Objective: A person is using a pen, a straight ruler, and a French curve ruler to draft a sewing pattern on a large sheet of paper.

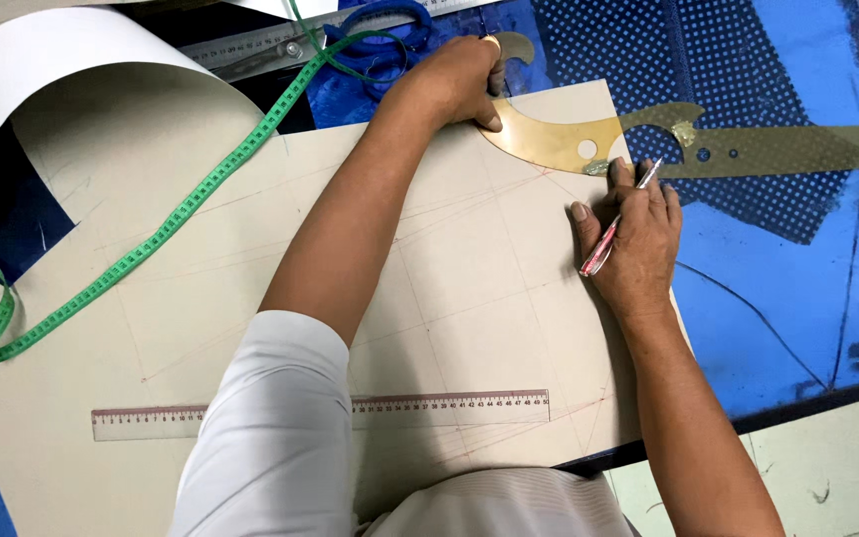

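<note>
So the amber curved ruler (549, 139) lies flat along the top right edge of the big beige paper sheet (469, 288), its long tail running off the sheet over the blue bench (797, 298) to the right. The left hand (454, 80) is pressed down on the ruler's upper end, fingers spread and thumb on the edge, which looks like it's there to pin the thing so it can't slide while a line gets traced. The right hand (633, 239) has its grip closed on a pink pen (616, 231), pinched between thumb and fingers, with the tip up against the ruler's curved lower edge near the round hole. So the ruler sits just above and touching the pen tip, between the two hands, left hand on it and right hand beside it. The paper already has faint red construction lines crossing it. Lower down a clear straight ruler (429, 406) lies flat on the sheet, partly under the white sleeve (270, 428). A green tape measure (151, 239) snakes across the left side, well away from both hands, and a white sheet (41, 60) curls up at top left.
</note>
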